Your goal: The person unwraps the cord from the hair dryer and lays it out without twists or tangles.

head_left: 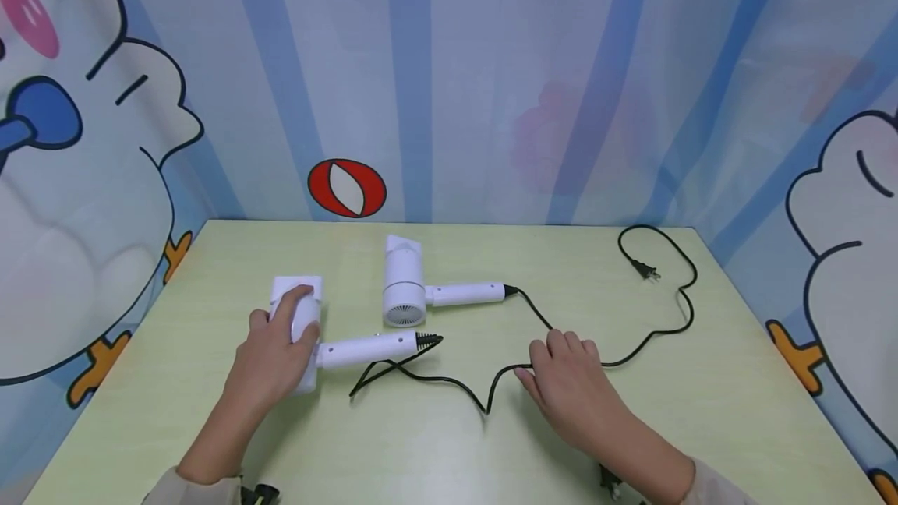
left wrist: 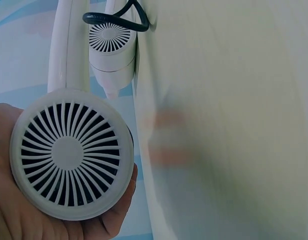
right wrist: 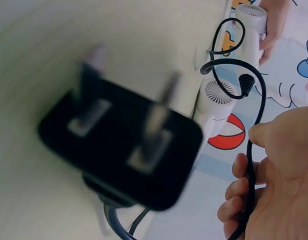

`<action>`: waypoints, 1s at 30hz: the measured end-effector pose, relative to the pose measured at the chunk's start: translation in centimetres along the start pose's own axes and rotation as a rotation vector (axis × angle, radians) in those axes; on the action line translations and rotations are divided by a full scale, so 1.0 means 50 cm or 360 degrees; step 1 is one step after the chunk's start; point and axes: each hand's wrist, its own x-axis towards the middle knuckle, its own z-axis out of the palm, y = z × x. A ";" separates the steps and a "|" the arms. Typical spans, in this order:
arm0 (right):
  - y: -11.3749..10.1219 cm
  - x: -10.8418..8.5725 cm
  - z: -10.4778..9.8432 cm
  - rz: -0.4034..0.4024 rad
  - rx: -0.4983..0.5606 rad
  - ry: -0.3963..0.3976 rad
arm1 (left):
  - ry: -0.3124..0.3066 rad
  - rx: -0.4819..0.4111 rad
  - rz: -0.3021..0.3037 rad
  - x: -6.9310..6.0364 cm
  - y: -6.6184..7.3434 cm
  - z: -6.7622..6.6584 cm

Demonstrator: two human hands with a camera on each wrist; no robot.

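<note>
My left hand (head_left: 273, 349) grips the body of a white hair dryer (head_left: 368, 349), fingers over the top. Its handle points right. In the left wrist view its round slotted intake grille (left wrist: 69, 155) faces the camera. A second white hair dryer (head_left: 403, 283) lies just behind, handle also to the right. My right hand (head_left: 571, 388) holds a black power cord (head_left: 449, 382) running from the gripped dryer; in the right wrist view the cord passes between thumb and curled fingers. A black two-pin plug (right wrist: 119, 145) hangs close to that camera, blurred, below my right wrist.
The second dryer's cord (head_left: 691, 310) passes behind my right hand and curves to the back right, ending in a plug (head_left: 645, 270). Everything is on a pale yellow-green table (head_left: 393, 458). A cartoon-printed backdrop (head_left: 470, 84) stands behind and at both sides.
</note>
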 end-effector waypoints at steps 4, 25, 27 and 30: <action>0.005 -0.001 0.003 -0.0023 -0.0002 -0.0013 | 0.0006 0.0004 -0.0001 0.000 -0.001 0.000; 0.037 -0.082 -0.027 0.0221 -0.0113 0.0060 | -0.0007 0.0021 -0.0024 0.002 -0.009 -0.002; 0.037 -0.094 -0.033 0.0327 -0.0081 -0.0104 | -0.0015 0.0024 -0.0029 0.003 -0.010 -0.001; 0.039 -0.108 -0.038 0.0477 -0.0031 -0.0388 | -0.0019 0.0029 -0.0028 0.004 -0.012 -0.002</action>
